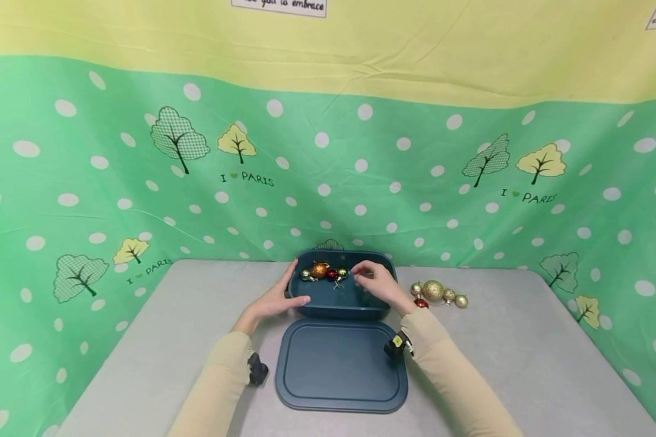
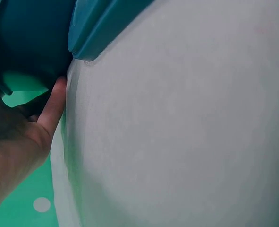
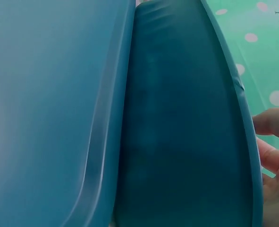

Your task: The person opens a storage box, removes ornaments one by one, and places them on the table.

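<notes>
A dark blue storage box [image 1: 339, 312] stands uncovered near the back of the table. Inside it lie several small bauble ornaments: an orange one [image 1: 319, 270], a dark red one [image 1: 332, 275] and shiny green-gold ones, such as the left bauble [image 1: 305, 275]. My left hand [image 1: 276, 298] holds the box's left end, fingers along the side wall and thumb over the front corner. Over the right half of the box is my right hand [image 1: 379, 284], fingers loosely bent close beside the right green-gold bauble [image 1: 343, 273]. Nothing shows between them. The box wall hides their tips in the right wrist view.
The blue lid [image 1: 341, 367] lies flat right in front of the box. To the right of the box, several gold baubles, the largest one [image 1: 433, 290] among them, lie with a red bauble [image 1: 421, 303]. A green and yellow curtain [image 1: 328, 164] hangs behind the table.
</notes>
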### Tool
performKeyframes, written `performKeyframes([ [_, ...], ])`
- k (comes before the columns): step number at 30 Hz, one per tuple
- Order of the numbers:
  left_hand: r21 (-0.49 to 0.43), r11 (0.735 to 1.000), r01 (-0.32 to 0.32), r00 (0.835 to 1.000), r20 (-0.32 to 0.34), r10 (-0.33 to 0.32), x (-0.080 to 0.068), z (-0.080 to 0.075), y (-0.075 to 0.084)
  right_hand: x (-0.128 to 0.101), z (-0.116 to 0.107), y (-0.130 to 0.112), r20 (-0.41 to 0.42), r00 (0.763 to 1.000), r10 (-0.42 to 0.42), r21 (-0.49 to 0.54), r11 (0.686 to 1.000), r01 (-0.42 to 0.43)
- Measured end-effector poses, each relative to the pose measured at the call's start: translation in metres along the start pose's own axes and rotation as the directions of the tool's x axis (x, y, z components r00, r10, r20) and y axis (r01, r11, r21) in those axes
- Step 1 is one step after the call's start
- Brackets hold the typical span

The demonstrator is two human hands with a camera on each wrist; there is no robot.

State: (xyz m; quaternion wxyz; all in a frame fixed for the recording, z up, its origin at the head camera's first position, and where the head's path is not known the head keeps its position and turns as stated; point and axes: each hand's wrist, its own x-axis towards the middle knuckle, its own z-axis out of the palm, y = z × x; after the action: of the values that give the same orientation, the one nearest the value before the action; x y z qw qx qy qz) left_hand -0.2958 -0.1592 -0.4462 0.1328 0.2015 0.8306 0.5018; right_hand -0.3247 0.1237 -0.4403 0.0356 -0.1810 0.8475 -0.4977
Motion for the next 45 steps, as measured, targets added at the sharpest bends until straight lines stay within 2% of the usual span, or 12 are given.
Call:
performKeyframes([
  [6,0.001,1.0,-0.001,1.0,-0.002,0.001,0.0,0.0,0.002,0.002,0.003,-0.006,0.011,1.0,-0.011,-0.003,1.0,0.011],
  [12,0.025,1.0,0.006,1.0,0.004,-0.006,0.002,0.0,-0.002,0.012,0.009,0.008,0.012,1.0,0.021,-0.022,1.0,-0.021],
  [19,0.022,1.0,0.011,1.0,-0.025,-0.011,0.017,0.004,-0.037,0.02,0.014,0.01,0.03,0.998,0.053,-0.024,0.998,-0.053],
  [22,0.034,0.999,-0.002,0.999,-0.037,0.003,0.019,0.005,-0.042,0.023,0.016,0.01,0.037,0.997,0.063,-0.021,0.998,-0.062],
  [36,0.018,1.0,0.012,0.999,-0.053,-0.011,0.017,0.006,-0.042,0.027,0.025,0.013,0.064,0.989,0.135,0.055,0.989,-0.139],
  [42,0.018,1.0,0.013,0.999,-0.048,-0.012,0.017,0.005,-0.041,0.027,0.026,0.014,0.081,0.989,0.123,0.035,0.991,-0.126],
  [45,0.002,1.0,0.014,0.999,-0.035,-0.014,0.014,0.004,-0.031,0.028,0.027,0.015,0.093,0.991,0.099,0.017,0.995,-0.101],
])
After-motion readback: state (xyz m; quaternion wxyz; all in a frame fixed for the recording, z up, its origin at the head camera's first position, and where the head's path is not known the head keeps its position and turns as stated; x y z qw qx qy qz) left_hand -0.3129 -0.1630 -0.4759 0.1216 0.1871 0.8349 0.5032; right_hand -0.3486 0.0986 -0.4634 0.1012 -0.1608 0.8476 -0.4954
